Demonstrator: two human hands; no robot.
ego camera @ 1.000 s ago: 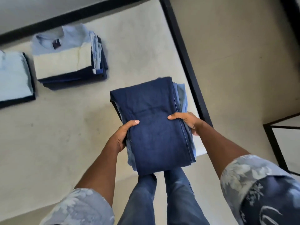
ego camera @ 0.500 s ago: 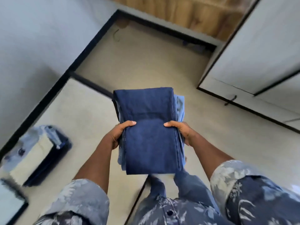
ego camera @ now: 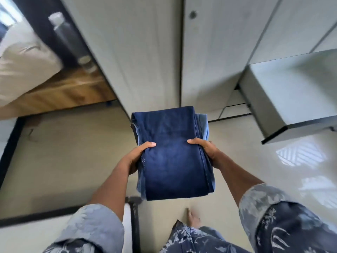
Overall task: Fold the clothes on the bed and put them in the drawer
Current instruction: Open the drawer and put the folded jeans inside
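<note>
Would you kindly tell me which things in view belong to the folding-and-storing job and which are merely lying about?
Job in hand:
stack of folded dark blue denim clothes, held by the left grip and right grip
open pale grey drawer

Lying about:
tall clear plastic bottle
cream bedding
brown wooden surface

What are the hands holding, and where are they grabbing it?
A folded stack of blue clothes. The left hand grips its left edge and the right hand its right edge, thumbs on top.
</note>
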